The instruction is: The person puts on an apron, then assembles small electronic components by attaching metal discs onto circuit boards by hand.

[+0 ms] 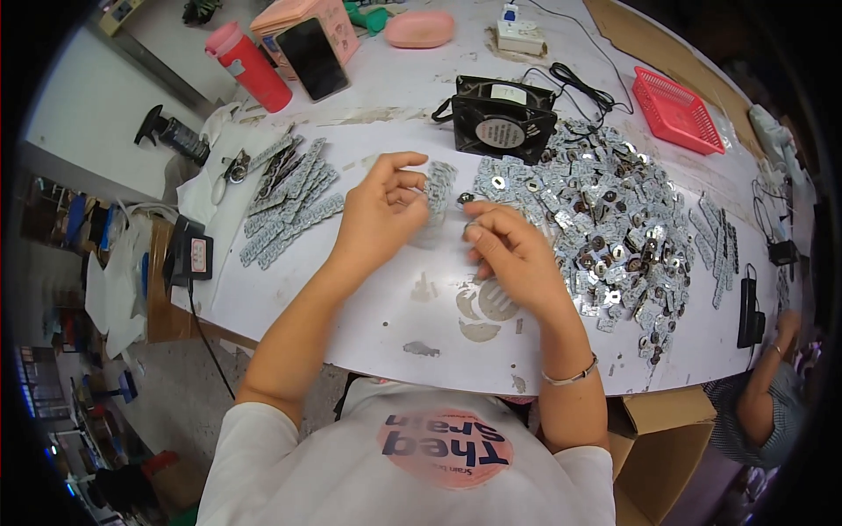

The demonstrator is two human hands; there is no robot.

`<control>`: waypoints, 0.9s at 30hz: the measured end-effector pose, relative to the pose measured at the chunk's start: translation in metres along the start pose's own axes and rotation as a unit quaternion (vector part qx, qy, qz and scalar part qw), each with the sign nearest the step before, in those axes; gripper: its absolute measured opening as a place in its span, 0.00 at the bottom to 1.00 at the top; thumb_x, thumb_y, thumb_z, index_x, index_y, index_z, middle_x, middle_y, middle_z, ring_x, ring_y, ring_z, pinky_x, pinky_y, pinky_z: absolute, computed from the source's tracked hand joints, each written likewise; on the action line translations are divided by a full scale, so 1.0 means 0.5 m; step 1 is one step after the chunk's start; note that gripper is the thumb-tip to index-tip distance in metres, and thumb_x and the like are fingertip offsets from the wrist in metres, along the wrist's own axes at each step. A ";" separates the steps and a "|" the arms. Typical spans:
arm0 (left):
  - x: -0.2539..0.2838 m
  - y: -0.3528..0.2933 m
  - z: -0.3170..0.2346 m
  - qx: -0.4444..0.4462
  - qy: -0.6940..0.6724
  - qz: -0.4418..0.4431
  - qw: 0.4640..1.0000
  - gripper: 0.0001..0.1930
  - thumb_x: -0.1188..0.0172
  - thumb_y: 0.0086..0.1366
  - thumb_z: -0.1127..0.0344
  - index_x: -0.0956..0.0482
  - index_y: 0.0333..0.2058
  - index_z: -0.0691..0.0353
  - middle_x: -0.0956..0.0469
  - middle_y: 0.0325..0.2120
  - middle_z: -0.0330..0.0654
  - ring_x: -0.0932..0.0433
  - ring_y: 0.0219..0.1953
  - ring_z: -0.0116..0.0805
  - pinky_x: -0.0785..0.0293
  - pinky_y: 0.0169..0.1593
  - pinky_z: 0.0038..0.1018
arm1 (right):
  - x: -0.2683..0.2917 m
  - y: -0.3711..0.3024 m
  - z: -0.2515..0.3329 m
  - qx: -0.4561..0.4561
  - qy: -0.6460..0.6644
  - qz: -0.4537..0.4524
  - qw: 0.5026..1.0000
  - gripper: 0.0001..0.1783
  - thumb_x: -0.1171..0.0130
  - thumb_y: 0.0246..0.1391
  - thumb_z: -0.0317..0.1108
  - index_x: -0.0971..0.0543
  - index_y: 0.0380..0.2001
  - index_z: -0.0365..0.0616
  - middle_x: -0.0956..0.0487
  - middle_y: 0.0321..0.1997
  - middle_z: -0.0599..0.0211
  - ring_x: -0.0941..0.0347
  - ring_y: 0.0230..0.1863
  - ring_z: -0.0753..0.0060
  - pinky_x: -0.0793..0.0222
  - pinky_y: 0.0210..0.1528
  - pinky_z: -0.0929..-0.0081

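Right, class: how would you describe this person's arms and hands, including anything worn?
The sleeves are short and white. The left hand and right hand are ungloved; a slim, silvery bangle circles the right forearm.

We note: surface (386, 329) white, grey stains (422, 349) near front edge; metal pieces (605, 245) toward right edge silvery grey, dark-flecked; fan (469, 107) black, label (504, 93) white; far-edge dish (419, 29) pink; far-right basket (677, 110) reddish pink, latticed.
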State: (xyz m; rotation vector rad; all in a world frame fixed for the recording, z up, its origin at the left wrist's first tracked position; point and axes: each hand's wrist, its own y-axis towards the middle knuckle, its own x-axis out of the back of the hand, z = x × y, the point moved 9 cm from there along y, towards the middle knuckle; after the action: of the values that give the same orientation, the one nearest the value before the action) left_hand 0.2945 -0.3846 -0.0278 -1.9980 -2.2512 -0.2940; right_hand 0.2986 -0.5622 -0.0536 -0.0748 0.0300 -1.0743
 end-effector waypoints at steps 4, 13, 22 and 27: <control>-0.016 0.008 0.007 0.006 -0.226 -0.030 0.974 0.27 0.41 0.59 0.79 0.35 0.57 0.64 0.24 0.40 0.42 0.22 0.38 0.26 0.22 0.41 0.24 | -0.028 -0.009 -0.005 -0.090 0.104 0.036 0.990 0.10 0.46 0.64 0.33 0.22 0.40 0.37 0.21 0.38 0.66 0.25 0.33 0.81 0.27 0.35 0.83; -0.032 -0.048 -0.124 -0.330 0.376 0.030 0.865 0.20 0.30 0.51 0.59 0.18 0.44 0.55 0.19 0.38 0.40 0.22 0.44 0.38 0.28 0.47 0.33 | -0.039 -0.015 0.086 0.246 -0.382 -0.030 0.890 0.05 0.43 0.53 0.27 0.22 0.34 0.39 0.24 0.37 0.53 0.29 0.41 0.45 0.30 0.46 0.60; -0.014 -0.017 0.038 0.081 -0.038 0.127 0.988 0.10 0.31 0.57 0.67 0.15 0.37 0.66 0.16 0.30 0.39 0.21 0.32 0.22 0.26 0.39 0.21 | 0.034 0.002 0.014 0.027 -0.008 -0.071 0.997 0.10 0.47 0.65 0.34 0.21 0.38 0.37 0.21 0.31 0.69 0.26 0.28 0.85 0.27 0.30 0.84; -0.018 -0.021 0.024 0.064 -0.050 0.133 0.988 0.09 0.32 0.58 0.70 0.16 0.37 0.67 0.17 0.29 0.37 0.22 0.31 0.19 0.26 0.37 0.18 | 0.023 0.001 -0.005 -0.013 -0.040 -0.030 0.999 0.11 0.44 0.63 0.35 0.20 0.37 0.38 0.21 0.27 0.71 0.28 0.25 0.85 0.30 0.28 0.85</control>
State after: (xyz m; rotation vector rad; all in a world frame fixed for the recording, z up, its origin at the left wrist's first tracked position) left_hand 0.2857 -0.3920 -0.0424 -2.2525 -1.9656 -0.0213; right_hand 0.3042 -0.5721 -0.0559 -0.1419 -0.0302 -1.1294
